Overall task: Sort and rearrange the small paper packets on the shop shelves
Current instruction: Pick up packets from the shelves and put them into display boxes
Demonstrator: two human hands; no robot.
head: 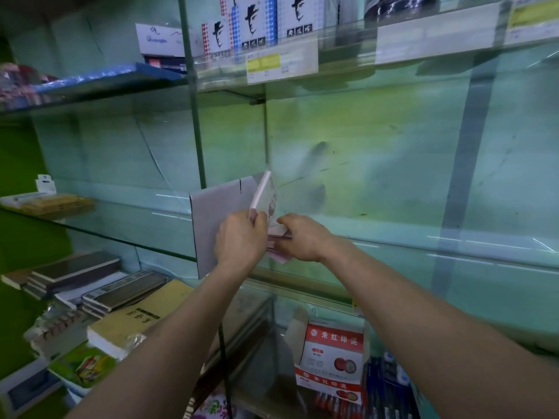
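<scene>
At frame centre, on the glass middle shelf (pixel 393 237): left hand (pixel 240 240), fingers clamped on an upright pink-edged stack of paper packets (pixel 262 196). Right hand (pixel 302 237) just beside, fingers apparently pressed onto flat pinkish packets (pixel 279 237), blurred. Grey cardboard divider (pixel 211 213) standing behind.

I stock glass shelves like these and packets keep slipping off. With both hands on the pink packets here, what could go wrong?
1. The left hand tilts a packet stack up on edge; loose ones could fan out and drop.
2. The flat packets under the right hand lie near the glass shelf's front edge; a nudge may push them onto the red-and-white box below.
3. The grey divider card beside the left hand looks unsecured and might tip.
</scene>
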